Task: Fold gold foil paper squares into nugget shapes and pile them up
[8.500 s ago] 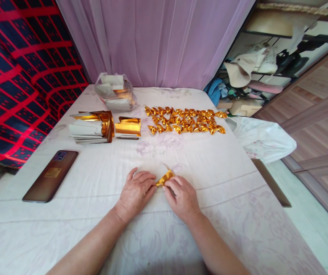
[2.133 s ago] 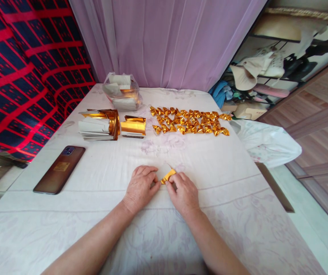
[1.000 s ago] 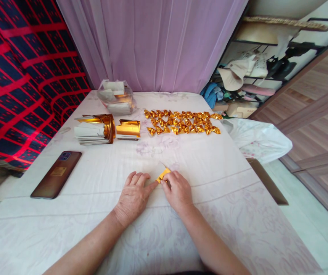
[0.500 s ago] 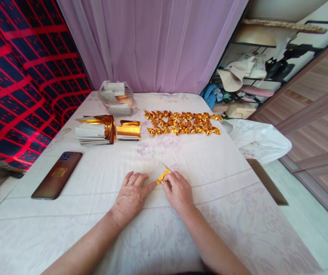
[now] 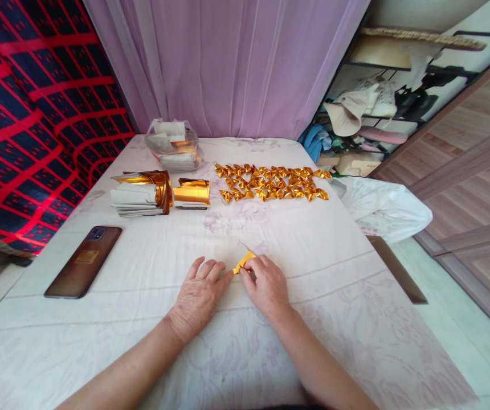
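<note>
Folding of one small gold paper piece (image 5: 244, 262) is the step in hand: it lies on the white cloth of the table (image 5: 142, 319), near the front middle, between the two hands. The left hand (image 5: 197, 293) lies flat on the cloth with fingers spread a little, and its forefinger presses the left edge of the paper. The right hand (image 5: 266, 285) is curled, and its fingertips pinch the right side of the paper against the table; how many folds the piece already has I cannot tell, because the fingers cover most of it. At the far side of the table lie rows of finished gold folded pieces (image 5: 273, 183), well apart from the hands. Left of them stand a stack of gold sheets (image 5: 142, 192) and a smaller gold bundle (image 5: 191, 192), and behind these a clear plastic bag (image 5: 174, 145) with more paper. A dark phone (image 5: 83, 269) lies at the left, near the table edge. In my judgement the next move calls for a firm, sharp crease with the fingertips while the other hand keeps the thin foil from sliding on the soft cloth.
</note>
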